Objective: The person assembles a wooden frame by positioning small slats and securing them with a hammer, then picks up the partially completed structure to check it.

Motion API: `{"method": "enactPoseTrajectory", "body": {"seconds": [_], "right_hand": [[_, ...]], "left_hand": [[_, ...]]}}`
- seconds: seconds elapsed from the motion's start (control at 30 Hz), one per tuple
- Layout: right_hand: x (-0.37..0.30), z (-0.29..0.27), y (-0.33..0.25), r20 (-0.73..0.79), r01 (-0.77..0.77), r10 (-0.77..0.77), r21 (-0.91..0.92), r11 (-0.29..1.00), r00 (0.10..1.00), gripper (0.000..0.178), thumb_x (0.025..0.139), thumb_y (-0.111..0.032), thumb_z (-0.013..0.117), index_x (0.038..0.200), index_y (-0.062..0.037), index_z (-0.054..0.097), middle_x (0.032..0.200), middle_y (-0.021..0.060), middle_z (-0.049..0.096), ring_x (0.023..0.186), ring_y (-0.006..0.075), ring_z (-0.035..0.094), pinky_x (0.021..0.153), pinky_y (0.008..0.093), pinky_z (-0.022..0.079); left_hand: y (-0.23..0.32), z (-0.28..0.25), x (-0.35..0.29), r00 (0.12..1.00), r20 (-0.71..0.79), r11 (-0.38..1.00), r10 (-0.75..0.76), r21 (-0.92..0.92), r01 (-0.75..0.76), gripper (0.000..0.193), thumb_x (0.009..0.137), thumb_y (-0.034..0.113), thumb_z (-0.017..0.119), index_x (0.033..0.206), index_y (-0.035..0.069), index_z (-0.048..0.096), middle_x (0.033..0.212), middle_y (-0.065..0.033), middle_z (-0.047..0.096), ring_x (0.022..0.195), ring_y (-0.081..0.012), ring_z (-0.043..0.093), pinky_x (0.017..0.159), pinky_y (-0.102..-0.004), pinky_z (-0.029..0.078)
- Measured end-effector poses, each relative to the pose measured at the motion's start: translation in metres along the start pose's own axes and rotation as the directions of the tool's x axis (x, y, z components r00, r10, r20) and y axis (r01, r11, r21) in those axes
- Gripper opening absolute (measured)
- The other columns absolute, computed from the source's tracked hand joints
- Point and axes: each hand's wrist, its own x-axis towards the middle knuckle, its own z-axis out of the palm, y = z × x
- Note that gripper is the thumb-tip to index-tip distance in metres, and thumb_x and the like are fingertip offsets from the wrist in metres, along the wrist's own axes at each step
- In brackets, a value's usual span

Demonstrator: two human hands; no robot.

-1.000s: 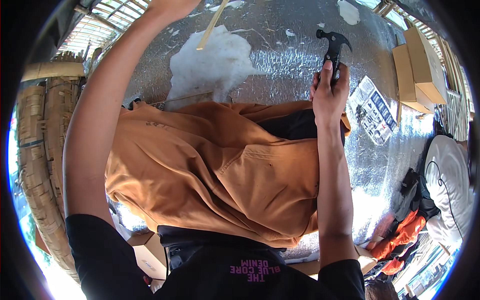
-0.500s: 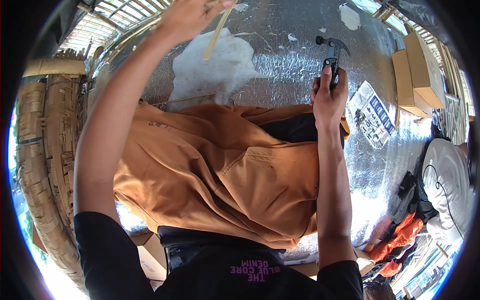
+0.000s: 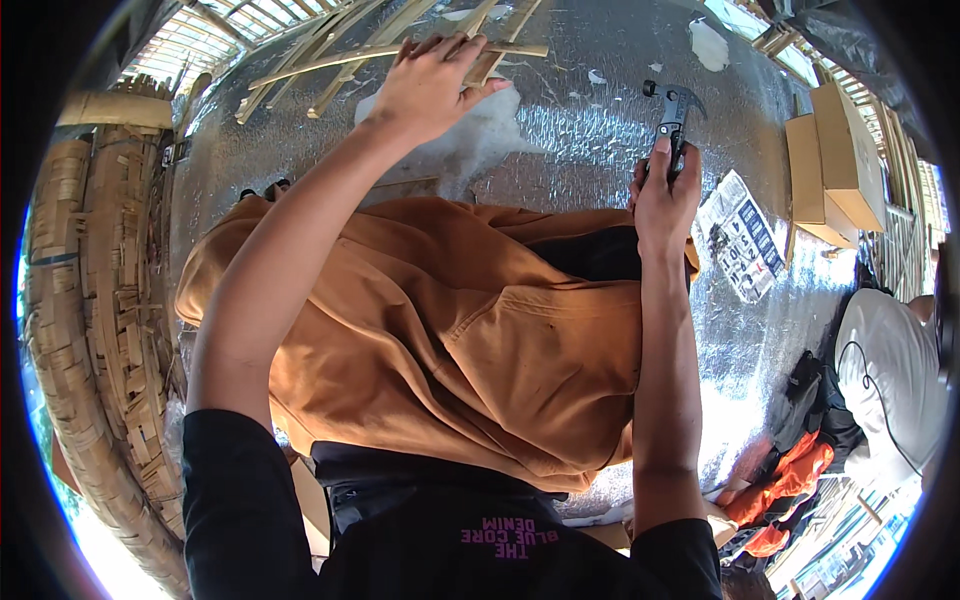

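Note:
My left hand point(image 3: 425, 95) reaches far out over a lattice of thin wooden or bamboo strips point(image 3: 345, 65). Its fingers are spread and rest on or just above the crosswise strip; the thumb points off to the right. In my right hand point(image 3: 666, 205) is a small dark claw hammer point(image 3: 676, 108), gripped by the handle with its head pointing away from me. That hand is at the right edge of a brown garment point(image 3: 440, 320) draped over my lap.
Silvery foil sheeting point(image 3: 590, 130) covers the surface, with pale patches where it is worn. A printed paper sheet point(image 3: 742, 235) lies right of the hammer, beside cardboard boxes point(image 3: 835, 160). Woven bamboo point(image 3: 65, 300) lines the left. A person in white point(image 3: 885, 370) sits at the right.
My left hand has come down from the top edge, and the strip lattice now shows beneath it. My right hand still holds the hammer in nearly the same place.

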Motion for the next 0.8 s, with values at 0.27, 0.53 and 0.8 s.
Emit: {"method": "enactPoseTrajectory", "body": {"seconds": [0.27,0.53,0.8], "right_hand": [[-0.002,0.002,-0.003,0.001,-0.033,0.033,0.040,0.999,0.999,0.024,0.105,-0.025,0.055,0.096,-0.0033,0.048,0.063,0.0018,0.056,0.049,0.0076,0.052,0.042,0.0250,0.039],[-0.002,0.001,-0.003,-0.002,-0.025,0.025,0.008,1.000,1.000,0.025,0.105,-0.026,0.055,0.095,-0.0032,0.048,0.063,0.0021,0.056,0.049,0.0078,0.053,0.042,0.0249,0.040],[0.001,0.002,0.005,-0.019,0.009,-0.010,-0.033,0.999,1.000,0.025,0.105,-0.025,0.056,0.094,-0.0032,0.049,0.063,0.0025,0.056,0.050,0.0080,0.053,0.043,0.0255,0.041]], "left_hand": [[0.004,0.011,-0.010,0.998,-0.061,0.998,0.001,0.060,0.003,0.058,0.096,0.049,0.061,0.133,0.004,0.058,0.127,-0.0177,0.063,0.119,-0.0338,0.060,0.105,-0.0505,0.045],[0.020,-0.001,-0.007,0.999,0.020,0.944,-0.051,0.326,0.042,0.057,0.097,0.056,0.055,0.132,0.012,0.063,0.125,-0.0067,0.061,0.124,-0.0246,0.058,0.107,-0.0588,0.043],[0.012,0.008,-0.012,0.993,0.045,0.901,0.108,0.417,-0.116,0.055,0.097,0.057,0.053,0.133,0.015,0.062,0.126,-0.0024,0.060,0.125,-0.0221,0.057,0.114,-0.0652,0.029]]}}
